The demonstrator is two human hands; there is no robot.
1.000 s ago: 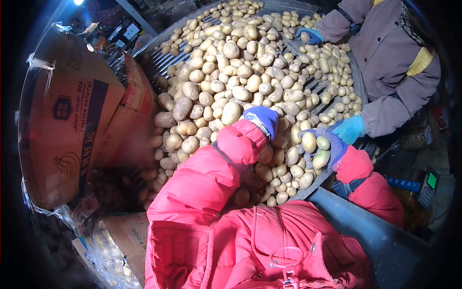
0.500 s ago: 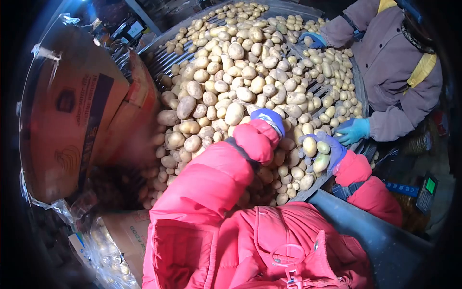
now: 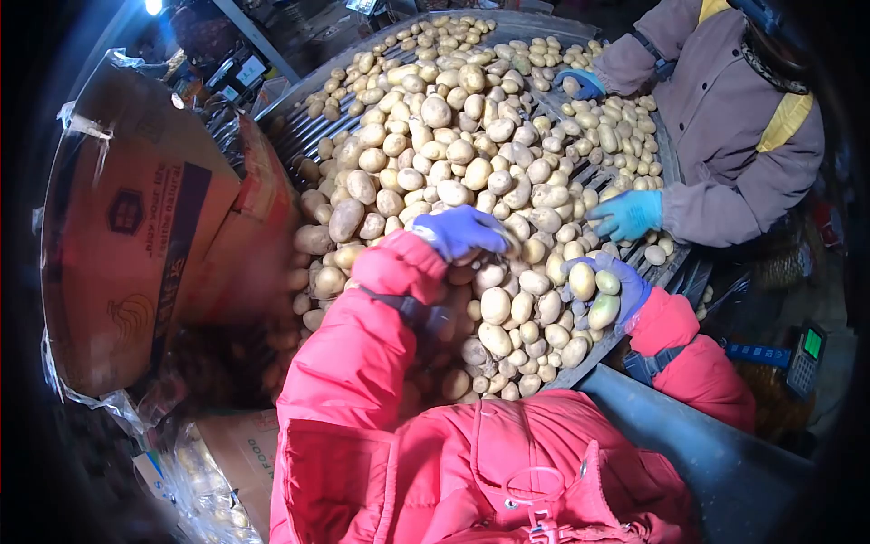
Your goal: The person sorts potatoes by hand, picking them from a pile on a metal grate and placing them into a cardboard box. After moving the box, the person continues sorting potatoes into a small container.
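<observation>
A large heap of potatoes [image 3: 435,112] covers a slatted metal table [image 3: 288,136]. My left hand [image 3: 464,230], in a purple glove, reaches over the middle of the heap, its fingers curled at a brownish potato partly hidden by them. Near the lower right edge of the heap, my right hand [image 3: 625,283], also in a purple glove, holds several potatoes [image 3: 582,282], one of them greenish. Both of my sleeves are pink and padded.
Across the table at the right, a co-worker's gloved hands [image 3: 627,216] touch the potatoes. A large cardboard box [image 3: 127,227] stands at the left, another box [image 3: 245,453] lower left. A blue-grey metal trough [image 3: 689,453] and a scale display [image 3: 807,358] are at the lower right.
My left hand has moved left across the heap and its fingers now show. My right hand stays nearly in place with its potatoes. The co-worker's nearer hand has moved up and left.
</observation>
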